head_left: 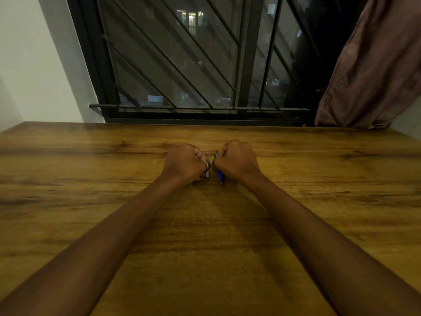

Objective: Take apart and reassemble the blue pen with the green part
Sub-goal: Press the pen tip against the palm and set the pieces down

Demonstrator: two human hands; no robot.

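- Two bare forearms enter from the near edge and converge toward the middle of the wooden bench. The surface between and to either side of them lies open.
- Left hand: curled into a fist, fingers closed on a small green part, of which only a sliver shows at the thumb side. One ring is visible on a finger.
- Right hand: likewise fisted, clamped around one blue pen. The pen's tip points down toward the near side, just above or on the bench; I cannot tell which. Its other end shows above the knuckles.
- The two hands sit just beside each other, knuckles nearly touching, with the green part and pen close together in the gap.
- Count on the bench: one pen, one green piece, nothing else seen.
- Wide open surface extends left, right and beyond the hands to the far edge.
- Past the far edge: one barred window, dark outside; one curtain hanging at the right, its hem near the bench corner; a pale wall at the left.
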